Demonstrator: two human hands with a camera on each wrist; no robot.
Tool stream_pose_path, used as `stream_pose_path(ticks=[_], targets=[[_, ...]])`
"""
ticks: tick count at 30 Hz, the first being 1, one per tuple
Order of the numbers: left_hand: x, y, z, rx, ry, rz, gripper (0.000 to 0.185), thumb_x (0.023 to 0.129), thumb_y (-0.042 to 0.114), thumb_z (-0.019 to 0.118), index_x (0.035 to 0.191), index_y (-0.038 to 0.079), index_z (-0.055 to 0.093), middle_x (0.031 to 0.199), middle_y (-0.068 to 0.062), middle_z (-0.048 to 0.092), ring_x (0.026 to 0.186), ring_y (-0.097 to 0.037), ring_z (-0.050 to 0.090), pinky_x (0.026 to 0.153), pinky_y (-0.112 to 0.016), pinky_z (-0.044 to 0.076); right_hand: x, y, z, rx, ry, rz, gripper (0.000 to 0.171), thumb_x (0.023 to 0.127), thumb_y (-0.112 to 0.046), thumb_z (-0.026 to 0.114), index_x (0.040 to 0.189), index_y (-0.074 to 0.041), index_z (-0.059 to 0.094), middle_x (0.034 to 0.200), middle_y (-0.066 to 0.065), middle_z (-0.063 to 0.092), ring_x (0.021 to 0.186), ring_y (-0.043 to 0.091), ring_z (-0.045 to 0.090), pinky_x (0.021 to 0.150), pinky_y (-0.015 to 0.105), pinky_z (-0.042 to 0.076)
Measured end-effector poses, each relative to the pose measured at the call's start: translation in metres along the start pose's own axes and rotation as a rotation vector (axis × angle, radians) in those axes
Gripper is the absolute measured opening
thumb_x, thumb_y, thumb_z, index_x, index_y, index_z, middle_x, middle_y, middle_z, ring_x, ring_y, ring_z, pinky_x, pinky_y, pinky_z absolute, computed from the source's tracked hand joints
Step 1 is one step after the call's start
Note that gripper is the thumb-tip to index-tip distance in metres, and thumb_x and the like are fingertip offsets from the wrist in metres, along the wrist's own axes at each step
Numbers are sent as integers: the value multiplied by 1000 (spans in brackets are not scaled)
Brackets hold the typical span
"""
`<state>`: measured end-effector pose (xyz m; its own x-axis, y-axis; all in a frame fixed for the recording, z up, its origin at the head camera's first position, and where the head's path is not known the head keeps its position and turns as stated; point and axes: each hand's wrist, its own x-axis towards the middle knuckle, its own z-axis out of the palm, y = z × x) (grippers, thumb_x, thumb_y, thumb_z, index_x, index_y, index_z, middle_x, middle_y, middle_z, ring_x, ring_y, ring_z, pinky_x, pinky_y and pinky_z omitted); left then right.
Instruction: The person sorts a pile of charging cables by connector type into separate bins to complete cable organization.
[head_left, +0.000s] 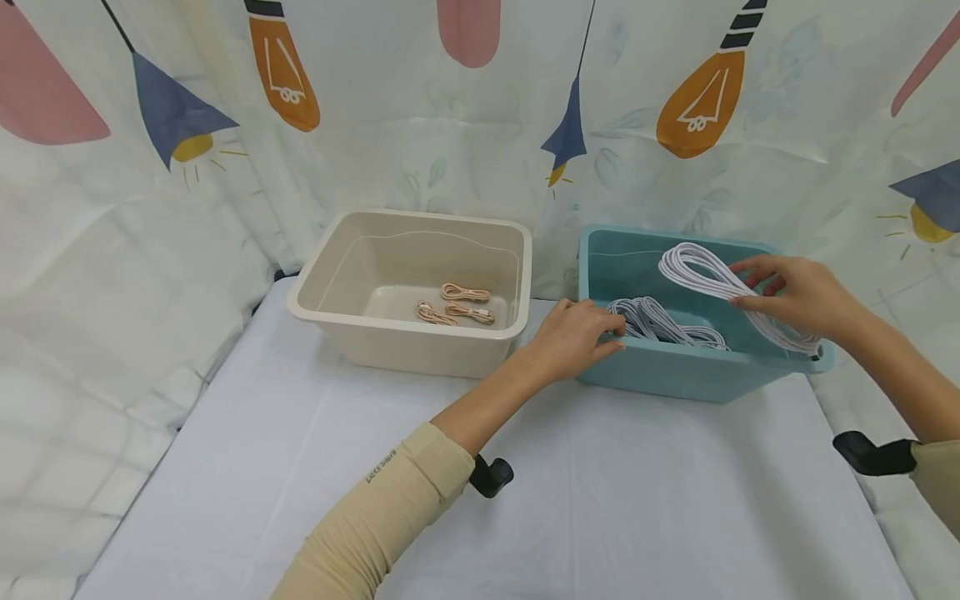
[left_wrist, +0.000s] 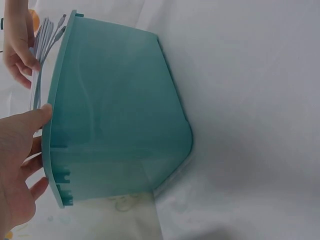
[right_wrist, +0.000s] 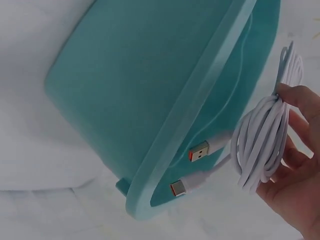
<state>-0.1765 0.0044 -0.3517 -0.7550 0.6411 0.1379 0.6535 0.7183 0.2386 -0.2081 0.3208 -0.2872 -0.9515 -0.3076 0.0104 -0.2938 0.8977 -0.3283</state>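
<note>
On the left I see the beige bin [head_left: 408, 287] holding three small coiled pinkish cables [head_left: 457, 305] on its floor; these look already sorted, while the white ones remain on the right, so I judge the work only partly done. The bin stands on the white-covered table [head_left: 525, 483], well apart from neither hand's reach. My left hand [head_left: 573, 337] rests at the near left rim of the teal bin [head_left: 675, 375], fingers fairly straight and touching the rim, gripping nothing that I can tell. Inside that bin lies a loose bundle of white cables [head_left: 663, 321]. Farther right, my right hand [head_left: 798, 296] has fingers and thumb curled round a coiled white cable [head_left: 712, 279], held above the bin's far right part; the right wrist view shows its two orange-tipped USB plugs [right_wrist: 199, 151] hanging just beside the rim.
</note>
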Motion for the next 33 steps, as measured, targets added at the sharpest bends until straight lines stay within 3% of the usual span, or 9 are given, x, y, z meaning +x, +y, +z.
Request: stream_pose_path(ticks=[4,8,14,22,26,29,30,31,33], targets=[[0,-1,0,-4,7,4,21,106,38,65,121,26,75,122,12,76,117,-14,64,99,-36,46,7,6,-4,13,-23,41,52,96,-13,77,139,9,57,117,36,64,104,54,61,78,61,58],[-1,-1,0,-4,6,5,21,106,38,65,120,27,75,122,12,77,117,-14,64,100,-36,46,12,11,-8,18,-33,79,52,98,-15,75,140,9,55,121,39,61,107,56,60,78,61,58],[0,-2,1,2,2,8,21,106,39,65,120,27,75,122,13,76,118,-14,64,101,-37,46,15,17,-9,38,-37,122,61,102,-20,70,148,10,45,133,44,53,117,65,55,91,72,53],[-2,0,1,12,11,3,21,106,39,65,121,27,75,119,11,77,117,-13,65,100,-36,47,6,6,1,72,7,61,56,104,-20,69,147,9,49,131,42,58,115,63,59,90,73,52],[-3,0,1,-8,14,1,23,107,38,65,123,26,75,121,11,77,117,-14,64,102,-37,47,-2,-3,9,94,56,33,50,103,-17,71,143,9,54,126,40,63,111,60,62,76,46,61],[-4,-1,1,-32,11,-1,25,107,37,65,126,25,75,124,10,76,118,-14,64,105,-37,47,-9,-11,15,118,99,14,48,102,-16,72,141,7,57,125,37,65,108,57,64,67,18,50],[-5,-1,0,-43,9,1,26,107,37,64,127,25,75,126,10,76,119,-14,64,106,-36,46,-12,-13,17,129,113,2,48,102,-16,72,141,7,58,125,36,66,107,55,65,67,15,49],[-5,-2,1,-56,10,7,27,107,36,65,128,24,75,127,9,75,120,-14,65,108,-36,46,-15,-15,19,136,127,-8,47,102,-16,73,141,6,59,125,35,66,104,48,69,67,12,48],[-6,-4,1,-87,10,26,30,107,34,65,132,21,75,130,7,75,123,-15,65,110,-34,46,-21,-18,23,152,153,-24,46,101,-15,74,140,5,60,126,32,67,97,19,73,66,5,42]])
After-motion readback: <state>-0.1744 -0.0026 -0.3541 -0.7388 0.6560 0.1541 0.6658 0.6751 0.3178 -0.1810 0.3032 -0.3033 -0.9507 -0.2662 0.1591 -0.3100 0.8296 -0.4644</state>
